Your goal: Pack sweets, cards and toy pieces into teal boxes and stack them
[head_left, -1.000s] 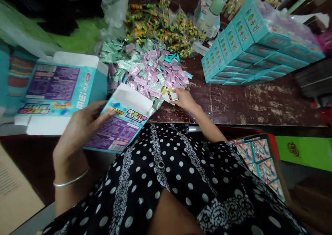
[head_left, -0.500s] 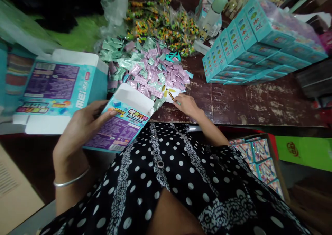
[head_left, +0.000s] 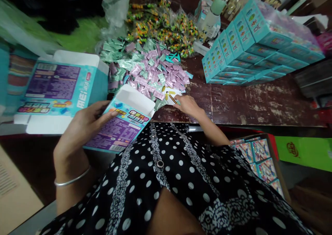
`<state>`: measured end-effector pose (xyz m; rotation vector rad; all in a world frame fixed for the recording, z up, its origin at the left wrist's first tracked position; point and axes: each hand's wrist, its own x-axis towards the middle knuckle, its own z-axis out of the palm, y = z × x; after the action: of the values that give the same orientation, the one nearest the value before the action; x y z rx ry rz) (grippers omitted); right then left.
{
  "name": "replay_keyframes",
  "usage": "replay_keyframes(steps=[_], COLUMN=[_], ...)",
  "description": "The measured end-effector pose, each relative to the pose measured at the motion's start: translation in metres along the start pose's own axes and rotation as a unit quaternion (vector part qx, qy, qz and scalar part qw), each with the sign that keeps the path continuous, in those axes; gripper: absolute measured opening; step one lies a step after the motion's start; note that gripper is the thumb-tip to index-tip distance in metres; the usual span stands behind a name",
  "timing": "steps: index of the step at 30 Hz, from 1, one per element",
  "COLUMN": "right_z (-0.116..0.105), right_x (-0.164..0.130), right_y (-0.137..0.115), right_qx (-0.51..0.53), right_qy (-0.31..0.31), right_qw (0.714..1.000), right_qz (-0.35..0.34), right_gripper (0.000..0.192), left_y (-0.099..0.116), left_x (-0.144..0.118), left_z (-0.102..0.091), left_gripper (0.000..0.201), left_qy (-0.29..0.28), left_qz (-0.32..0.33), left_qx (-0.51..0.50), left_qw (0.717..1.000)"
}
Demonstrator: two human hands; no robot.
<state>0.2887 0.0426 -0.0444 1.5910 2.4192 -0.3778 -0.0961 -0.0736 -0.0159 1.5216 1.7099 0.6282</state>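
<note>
In the head view, the left hand (head_left: 80, 129) has its grip clamped on a teal and purple box (head_left: 119, 126), thumb across the printed face; the box is tilted over the near edge of the tabletop (head_left: 233, 105), its white flap (head_left: 136, 98) pointing toward a pile of pink and green sachets (head_left: 150, 72). The right hand (head_left: 189, 106) reaches to the near right side of that pile, its fingertips at the edge of a white card (head_left: 169, 93) printed with a yellow pickaxe; whether this grip is pinched together on the card I cannot tell. A teal piece (head_left: 173, 57) lies at the back of the sachets, and clear bags of orange and green pieces (head_left: 166, 29) rest behind them. To the left, a second box (head_left: 55, 82) with similar print lies with its flaps out. A stack of teal boxes (head_left: 241, 44) stands on the right, near a bottle (head_left: 209, 20). Below the tabletop, small packs (head_left: 260, 150) fill an open carton (head_left: 282, 179) beside a green bag (head_left: 308, 153).
</note>
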Motion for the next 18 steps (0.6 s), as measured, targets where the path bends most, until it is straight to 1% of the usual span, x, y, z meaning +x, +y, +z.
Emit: replay_keyframes(steps=[4, 6, 7, 9, 10, 12, 14, 16, 18], right_z=[0.001, 0.002, 0.001, -0.004, -0.008, -0.022, -0.037, -0.051, -0.059], right_x=[-0.002, -0.001, 0.000, 0.001, 0.001, 0.000, -0.001, -0.002, -0.002], right_y=[0.012, 0.019, 0.023, 0.031, 0.034, 0.038, 0.039, 0.036, 0.030], right_qx=[0.049, 0.074, 0.083, 0.106, 0.124, 0.182, 0.251, 0.316, 0.370], right_qy=[0.013, 0.034, 0.053, 0.116, 0.154, 0.233, 0.284, 0.298, 0.287], right_qw=[0.999, 0.996, 0.994, 0.987, 0.980, 0.955, 0.925, 0.900, 0.882], right_qz=[-0.020, -0.036, -0.037, -0.029, -0.025, -0.023, -0.029, -0.041, -0.055], right_gripper=[0.024, 0.019, 0.020, 0.022, 0.022, 0.020, 0.021, 0.025, 0.032], left_y=[-0.004, -0.005, -0.006, -0.005, -0.004, 0.000, 0.006, 0.012, 0.016], left_x=[0.000, 0.001, 0.002, 0.004, 0.007, 0.014, 0.022, 0.030, 0.036], left_z=[0.000, 0.001, 0.001, 0.002, 0.003, 0.004, 0.007, 0.011, 0.014], left_gripper=[0.079, 0.080, 0.080, 0.079, 0.079, 0.078, 0.078, 0.076, 0.074], left_qy=[0.002, 0.003, 0.004, 0.012, 0.015, 0.017, 0.010, -0.003, -0.012], left_qz=[0.008, 0.008, 0.009, 0.015, 0.019, 0.029, 0.038, 0.053, 0.068], left_qx=[0.009, 0.007, 0.007, 0.019, 0.027, 0.038, 0.046, 0.045, 0.041], left_qw=[1.000, 1.000, 1.000, 1.000, 0.999, 0.999, 0.998, 0.998, 0.997])
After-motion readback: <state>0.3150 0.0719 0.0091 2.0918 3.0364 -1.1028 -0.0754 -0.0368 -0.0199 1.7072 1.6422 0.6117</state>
